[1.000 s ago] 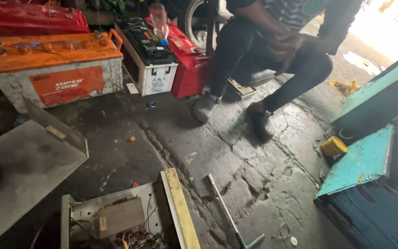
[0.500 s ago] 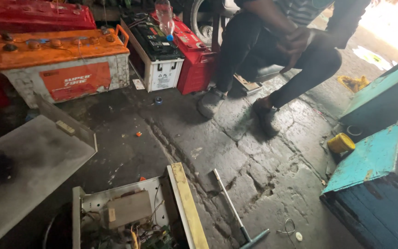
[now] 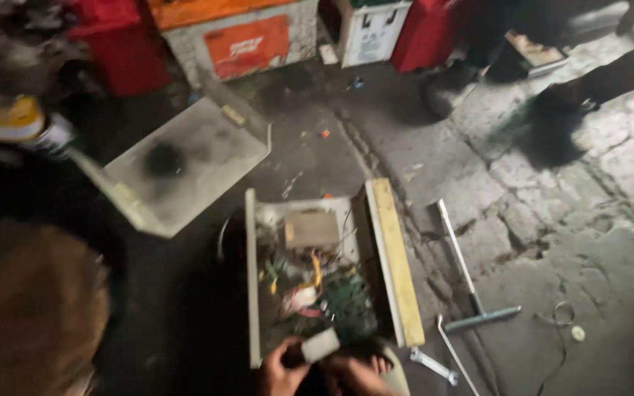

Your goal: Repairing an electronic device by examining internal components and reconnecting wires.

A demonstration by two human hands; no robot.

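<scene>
Pale grey rectangular block (image 3: 321,345) sits pinched in the left hand (image 3: 282,370), fingers curled shut around it. Right hand (image 3: 357,375) beside it, grip unclear. Just beyond the fingertips lies an open white metal casing (image 3: 252,279) full of wiring; a T-shaped metal wrench (image 3: 471,293) rests rightward.

At the far edge, left of middle, a pale battery case (image 3: 240,40) carries a rectangular orange-red label (image 3: 246,45) with white lettering on its front. Right of it, a smaller white battery (image 3: 370,29) shows a white label with dark marks (blurred). At the far left, a round can (image 3: 27,125) wears a yellow and white wrapper. No signs or screens show
</scene>
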